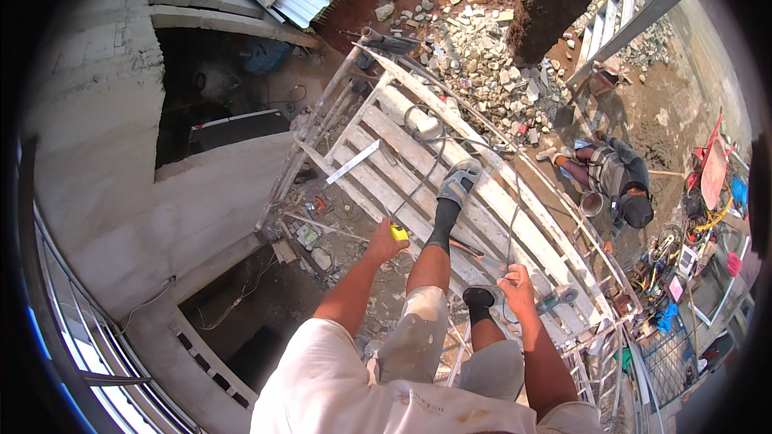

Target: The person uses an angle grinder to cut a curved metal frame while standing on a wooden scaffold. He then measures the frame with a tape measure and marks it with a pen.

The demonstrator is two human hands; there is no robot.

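Note:
My left hand (388,243) is closed round a yellow tape measure (399,232), held out beside my left knee above the scaffold's edge. My right hand (519,288) is near my right knee with its fingers curled together. A dark cable (515,193) runs down to that hand, but whether the fingers grip it or something small I cannot tell. Between my legs, a handsaw with an orange and black handle (466,248) lies on the planks. To the right of my right hand lies an angle grinder (560,297). A pale flat strip (354,162) rests across the planks farther off.
I stand on a high scaffold platform of spaced planks (402,141) with side rails. A concrete wall (104,112) with openings is at left. Below right, another person (623,181) crouches beside a bucket (592,204). Rubble (490,56), a ladder (619,16) and piled tools surround the base.

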